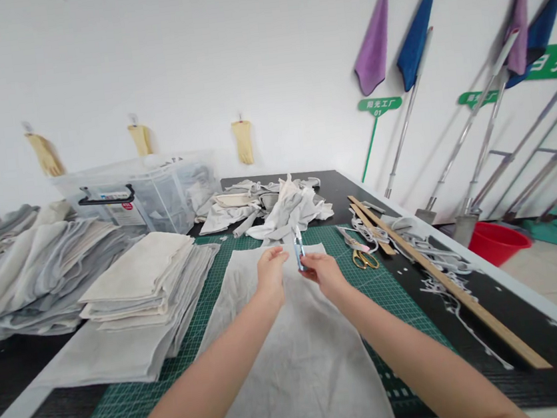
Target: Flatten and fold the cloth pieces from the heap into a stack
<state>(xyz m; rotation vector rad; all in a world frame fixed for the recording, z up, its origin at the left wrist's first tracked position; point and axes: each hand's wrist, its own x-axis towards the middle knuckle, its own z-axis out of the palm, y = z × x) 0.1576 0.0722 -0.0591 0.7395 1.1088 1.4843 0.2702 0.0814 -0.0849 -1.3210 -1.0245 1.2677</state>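
My right hand [322, 271] grips a pair of blue thread snips [299, 250], blades pointing up and away from me. Just left of the snips, my left hand [272, 271] is closed with thumb and fingertips together; anything between them is too small to make out. Both hands are over the far end of a light grey cloth [296, 361], which lies spread toward me and reaches the table's front edge. Beneath the cloth is a green cutting mat [389, 297]. Beyond the hands lies a heap of crumpled pale cloth scraps [291, 204].
Folded cloths [137, 272] are stacked at left, beside a larger loose cloth pile [38, 263]. Behind stands a clear plastic box [155, 189]. Gold-handled scissors [365, 259], a long wooden strip [448, 283] and tangled cords [429, 252] lie on the right.
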